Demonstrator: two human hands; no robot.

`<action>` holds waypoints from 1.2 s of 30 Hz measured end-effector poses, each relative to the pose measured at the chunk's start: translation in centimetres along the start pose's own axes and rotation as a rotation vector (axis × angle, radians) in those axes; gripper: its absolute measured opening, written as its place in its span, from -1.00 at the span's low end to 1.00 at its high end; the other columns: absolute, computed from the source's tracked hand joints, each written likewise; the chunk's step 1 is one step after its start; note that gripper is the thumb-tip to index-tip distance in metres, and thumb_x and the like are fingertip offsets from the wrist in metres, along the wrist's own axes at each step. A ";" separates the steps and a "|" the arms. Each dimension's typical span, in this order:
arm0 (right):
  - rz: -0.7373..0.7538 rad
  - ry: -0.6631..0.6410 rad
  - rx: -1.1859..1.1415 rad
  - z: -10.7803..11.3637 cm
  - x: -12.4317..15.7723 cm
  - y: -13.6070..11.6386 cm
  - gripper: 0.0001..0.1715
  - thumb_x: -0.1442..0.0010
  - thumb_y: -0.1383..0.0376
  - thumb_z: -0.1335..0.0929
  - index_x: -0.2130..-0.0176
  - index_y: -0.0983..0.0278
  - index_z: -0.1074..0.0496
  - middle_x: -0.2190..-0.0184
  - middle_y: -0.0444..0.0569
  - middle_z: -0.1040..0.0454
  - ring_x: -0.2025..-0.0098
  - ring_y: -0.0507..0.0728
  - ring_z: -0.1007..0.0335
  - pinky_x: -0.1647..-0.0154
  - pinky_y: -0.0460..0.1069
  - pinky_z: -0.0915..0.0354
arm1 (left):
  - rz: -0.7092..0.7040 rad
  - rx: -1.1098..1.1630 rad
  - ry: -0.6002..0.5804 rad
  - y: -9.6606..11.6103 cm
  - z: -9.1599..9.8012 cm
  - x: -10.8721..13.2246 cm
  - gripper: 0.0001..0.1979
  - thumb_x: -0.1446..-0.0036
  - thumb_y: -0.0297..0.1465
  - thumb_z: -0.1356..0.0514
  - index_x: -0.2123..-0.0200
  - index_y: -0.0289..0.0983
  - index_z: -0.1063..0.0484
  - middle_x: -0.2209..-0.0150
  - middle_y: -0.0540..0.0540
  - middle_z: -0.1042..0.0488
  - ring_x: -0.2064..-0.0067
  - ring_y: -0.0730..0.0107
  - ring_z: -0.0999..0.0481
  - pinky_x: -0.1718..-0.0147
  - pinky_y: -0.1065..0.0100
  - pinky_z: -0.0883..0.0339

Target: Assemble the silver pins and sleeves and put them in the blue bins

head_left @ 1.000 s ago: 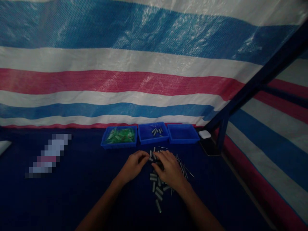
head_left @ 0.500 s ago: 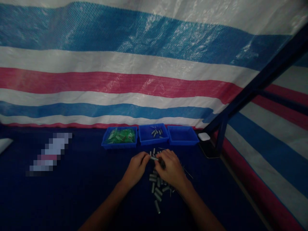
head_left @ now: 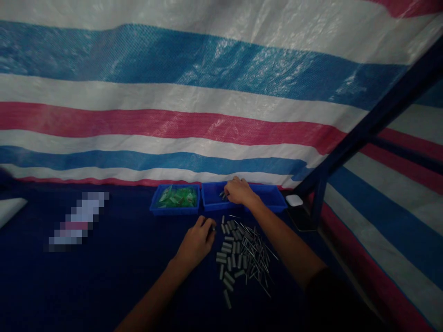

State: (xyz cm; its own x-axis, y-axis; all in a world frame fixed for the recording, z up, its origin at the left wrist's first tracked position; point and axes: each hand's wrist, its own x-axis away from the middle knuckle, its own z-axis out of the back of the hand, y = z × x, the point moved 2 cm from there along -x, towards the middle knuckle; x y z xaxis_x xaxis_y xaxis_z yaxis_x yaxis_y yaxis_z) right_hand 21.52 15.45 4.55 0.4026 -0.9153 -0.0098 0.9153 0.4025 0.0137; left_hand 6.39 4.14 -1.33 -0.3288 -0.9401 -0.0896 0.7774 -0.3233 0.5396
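Note:
My left hand (head_left: 197,240) is closed above the dark table, left of a pile of short grey metal cylinders (head_left: 226,249). The end of a small grey cylinder (head_left: 213,228) shows at its fingertips. Reaching over the pile, my right hand (head_left: 239,190) is down in the middle blue tray (head_left: 210,203), fingers bent together at some small shiny metal pieces (head_left: 222,195). What its fingertips pinch, if anything, is hidden. Thin metal rods (head_left: 258,256) lie heaped beside the cylinders, under my right forearm.
A blue tray of green plastic-looking pieces (head_left: 178,197) stands left of the middle one. Another blue tray (head_left: 272,198) is on the right, partly behind my arm. Beyond are a white case (head_left: 294,200) and a dark flat phone-like object (head_left: 302,219). Striped sheeting (head_left: 173,124) hangs behind.
My right hand has left the cylinder both hands held over the pile and moved up into the middle tray. My left hand stays almost in place, uncovering the cylinders and rods.

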 end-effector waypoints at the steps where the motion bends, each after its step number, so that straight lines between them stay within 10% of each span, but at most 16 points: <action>1: 0.013 0.011 -0.008 -0.3 -0.5 -0.4 -0.87 0.02 0.45 -0.35 0.42 0.28 -0.49 0.33 0.10 -0.48 0.10 0.26 -0.22 0.19 0.10 -0.14 | 0.016 0.000 0.018 -0.1 0.0 -0.1 -0.89 -0.13 -0.39 -0.03 0.26 -0.23 -0.29 0.24 -0.07 -0.32 0.28 0.37 -0.42 0.27 0.35 -0.29; 13: -0.208 0.457 -0.255 -0.4 6.4 -2.0 -0.73 -0.18 0.24 -0.23 0.19 0.28 -0.42 0.26 0.06 -0.44 0.14 0.21 -0.20 0.17 0.09 -0.16 | 0.072 0.014 0.076 -0.9 -0.4 -0.6 -0.79 -0.13 -0.52 0.04 0.20 -0.29 -0.32 0.19 -0.15 -0.34 0.22 0.33 -0.43 0.22 0.31 -0.30; 21: 0.030 0.372 -0.475 -4.4 11.6 -6.2 -0.72 -0.16 0.33 -0.25 0.09 0.25 -0.34 0.29 0.00 -0.41 0.22 0.13 -0.27 0.16 0.04 -0.21 | -0.048 0.451 0.054 -0.9 0.5 0.0 -0.73 -0.20 -0.41 0.08 0.02 -0.27 -0.15 0.30 -0.05 -0.40 0.27 0.43 -0.42 0.23 0.37 -0.27; 36: 0.114 0.364 -0.518 -3.5 11.7 -6.7 -0.80 -0.17 0.35 -0.22 0.45 0.27 -0.35 0.49 -0.08 -0.35 0.36 0.06 -0.24 0.29 -0.03 -0.15 | 0.065 0.603 -0.051 -0.1 0.5 0.6 -0.62 -0.24 -0.24 0.15 -0.02 -0.28 -0.19 0.55 0.08 -0.28 0.48 0.48 -0.34 0.44 0.44 -0.19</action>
State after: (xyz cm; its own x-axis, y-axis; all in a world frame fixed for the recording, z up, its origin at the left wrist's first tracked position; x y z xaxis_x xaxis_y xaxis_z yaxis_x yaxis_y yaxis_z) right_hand 20.10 2.12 0.82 0.3917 -0.8396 -0.3764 0.7155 0.5352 -0.4491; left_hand 5.86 3.68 -1.04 -0.3278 -0.9447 -0.0086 0.3611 -0.1337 0.9229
